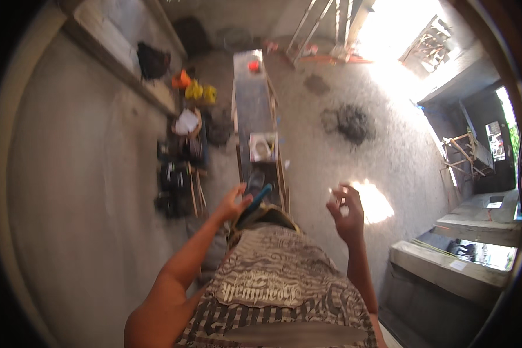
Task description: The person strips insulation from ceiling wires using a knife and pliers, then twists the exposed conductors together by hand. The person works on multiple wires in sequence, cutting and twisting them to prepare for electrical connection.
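My left hand (235,203) is in front of my waist, a little left of the bench, with its fingers and thumb apart. A blue, narrow, stick-like thing (262,197) slants up to the right beside its thumb, and I cannot make out whether they touch. On the right, my right hand (347,216) is raised over the floor with curled fingers. Something small and pale shows between its thumb and fingertips, too blurred to name. A long, narrow bench (253,107) stretches away ahead of me. It bears a pale printed box or packet (263,147) and, farther off, a red thing (253,66).
Left of the bench are black bags or cases (175,181), yellow bags (200,91) and an orange thing (181,79). A dark heap (354,123) lies on the floor to the right. Ladder-like legs (318,29) stand at the back; concrete ledges (446,269) flank the right.
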A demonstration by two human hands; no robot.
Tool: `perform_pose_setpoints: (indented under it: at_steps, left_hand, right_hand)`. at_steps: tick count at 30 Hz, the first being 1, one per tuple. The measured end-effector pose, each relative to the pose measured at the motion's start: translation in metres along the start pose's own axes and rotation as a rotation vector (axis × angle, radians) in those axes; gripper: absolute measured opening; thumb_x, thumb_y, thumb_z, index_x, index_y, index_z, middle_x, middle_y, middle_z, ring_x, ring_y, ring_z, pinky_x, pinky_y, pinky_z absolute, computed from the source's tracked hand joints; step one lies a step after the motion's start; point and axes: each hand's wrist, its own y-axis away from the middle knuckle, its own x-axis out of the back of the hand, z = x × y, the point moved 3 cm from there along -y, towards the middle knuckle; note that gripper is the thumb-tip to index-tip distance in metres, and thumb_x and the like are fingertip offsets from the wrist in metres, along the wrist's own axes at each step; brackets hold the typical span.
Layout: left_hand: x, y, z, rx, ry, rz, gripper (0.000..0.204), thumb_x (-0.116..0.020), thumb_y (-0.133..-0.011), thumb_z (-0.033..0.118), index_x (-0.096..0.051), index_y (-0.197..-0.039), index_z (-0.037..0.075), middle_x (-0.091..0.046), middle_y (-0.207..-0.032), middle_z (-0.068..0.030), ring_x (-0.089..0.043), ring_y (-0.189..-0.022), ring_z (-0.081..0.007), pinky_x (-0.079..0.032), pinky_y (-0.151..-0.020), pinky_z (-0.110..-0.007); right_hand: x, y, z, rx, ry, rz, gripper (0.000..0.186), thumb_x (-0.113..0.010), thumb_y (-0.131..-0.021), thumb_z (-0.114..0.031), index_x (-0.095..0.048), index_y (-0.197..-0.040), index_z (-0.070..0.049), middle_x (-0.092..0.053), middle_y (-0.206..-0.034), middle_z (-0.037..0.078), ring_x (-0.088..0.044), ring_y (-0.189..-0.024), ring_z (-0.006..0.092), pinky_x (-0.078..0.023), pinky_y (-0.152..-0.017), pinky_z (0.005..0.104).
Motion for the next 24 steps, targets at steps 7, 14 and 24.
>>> perform_pose_setpoints:
  at_steps: [7,14,24]
  left_hand:
    - [-0.048,-0.023,0.024,0.108,-0.032,-0.262,0.056,-0.076,-0.096,0.036,-0.055,-0.138,0.004,-0.068,-0.121,-0.0115,-0.065,-0.114,-0.0235,-0.049,-0.101,-0.036]
    - [-0.008,0.008,0.055,-0.067,0.508,-0.144,0.023,-0.072,-0.095,0.009,-0.059,-0.115,0.006,-0.067,-0.107,-0.0064,-0.065,-0.105,-0.0188,-0.051,-0.095,-0.035]
    - [0.104,0.052,0.143,-0.380,0.769,0.044,0.023,-0.072,-0.091,0.003,-0.059,-0.110,0.005,-0.064,-0.101,-0.0068,-0.059,-0.095,-0.0120,-0.047,-0.082,-0.028]
  right_hand:
    - [-0.043,-0.024,-0.038,0.003,-0.047,-0.201,0.048,-0.077,-0.081,-0.003,-0.067,-0.127,-0.008,-0.058,-0.129,0.015,-0.063,-0.106,0.0232,-0.055,-0.083,0.0351]
    - [-0.085,-0.015,-0.017,-0.268,-0.072,-0.593,0.054,-0.074,-0.085,-0.014,-0.060,-0.137,-0.009,-0.065,-0.123,0.014,-0.067,-0.107,0.0252,-0.056,-0.085,0.0358]
    - [-0.231,-0.018,-0.003,0.360,0.099,-1.304,0.050,-0.065,-0.090,-0.020,-0.062,-0.137,-0.006,-0.061,-0.143,0.014,-0.056,-0.133,0.0329,-0.046,-0.108,0.0462]
